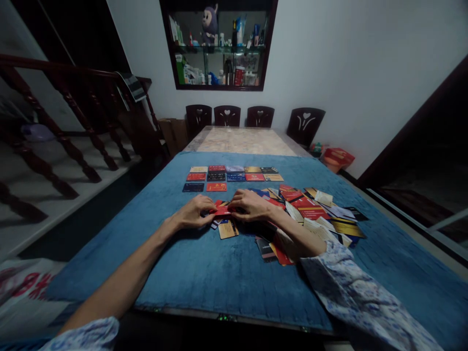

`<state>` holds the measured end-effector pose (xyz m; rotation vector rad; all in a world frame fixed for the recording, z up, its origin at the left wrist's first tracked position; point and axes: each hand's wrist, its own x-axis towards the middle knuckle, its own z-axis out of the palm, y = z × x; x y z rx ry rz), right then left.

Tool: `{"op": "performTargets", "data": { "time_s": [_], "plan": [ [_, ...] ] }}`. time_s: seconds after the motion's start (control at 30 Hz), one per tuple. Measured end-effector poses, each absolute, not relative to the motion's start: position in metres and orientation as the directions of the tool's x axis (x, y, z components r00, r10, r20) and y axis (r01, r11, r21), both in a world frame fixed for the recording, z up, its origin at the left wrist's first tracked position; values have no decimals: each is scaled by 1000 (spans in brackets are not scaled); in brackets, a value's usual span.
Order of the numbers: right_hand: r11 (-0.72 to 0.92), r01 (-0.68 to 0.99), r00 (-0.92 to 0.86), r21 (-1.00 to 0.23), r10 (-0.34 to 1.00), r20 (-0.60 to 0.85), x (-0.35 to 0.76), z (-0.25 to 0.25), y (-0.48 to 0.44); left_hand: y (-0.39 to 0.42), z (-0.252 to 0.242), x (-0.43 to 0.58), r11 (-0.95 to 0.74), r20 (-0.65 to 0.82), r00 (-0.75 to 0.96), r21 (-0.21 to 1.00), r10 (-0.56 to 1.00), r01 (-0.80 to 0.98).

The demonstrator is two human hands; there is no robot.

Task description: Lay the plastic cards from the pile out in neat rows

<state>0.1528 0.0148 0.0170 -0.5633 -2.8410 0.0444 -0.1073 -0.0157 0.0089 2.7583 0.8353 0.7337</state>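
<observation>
A red card (223, 210) is pinched between my left hand (196, 212) and my right hand (249, 205), one at each end, low over the blue cloth. Just beneath it a tan card (228, 229) and a few partly hidden cards lie on the cloth. Beyond my hands, cards are laid out in rows, with a dark blue card (193, 187) and an orange-red card (216, 186) in the nearest row. To the right spreads a loose pile of mixed cards (310, 208) and paper slips, partly under my right forearm.
The blue cloth (157, 273) covers the near part of a long table (241, 140). Dark chairs (261, 116) stand at its far end. A wooden railing (80, 117) is at left, and a white plastic bag (27, 287) sits at the near left.
</observation>
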Motion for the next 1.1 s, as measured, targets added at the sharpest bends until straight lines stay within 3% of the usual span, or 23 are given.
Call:
{"op": "performTargets", "data": {
  "time_s": [0.2, 0.43, 0.77, 1.1],
  "plan": [
    [916, 401, -882, -34, 396, 255, 152, 11, 19, -15, 7, -108, -828, 414, 717, 277, 561, 487],
    [816, 578, -773, 7, 545, 325, 146, 4, 18, -10, 4, -111, -856, 484, 714, 176, 506, 487],
    [734, 677, -663, -41, 634, 398, 144, -2, 18, 1, -6, -111, -819, 538, 653, 136, 533, 557],
    [644, 750, -540, -151, 728, 423, 141, 4, 13, 6, -10, -109, -760, 697, 428, 262, 575, 595]
  ]
}}
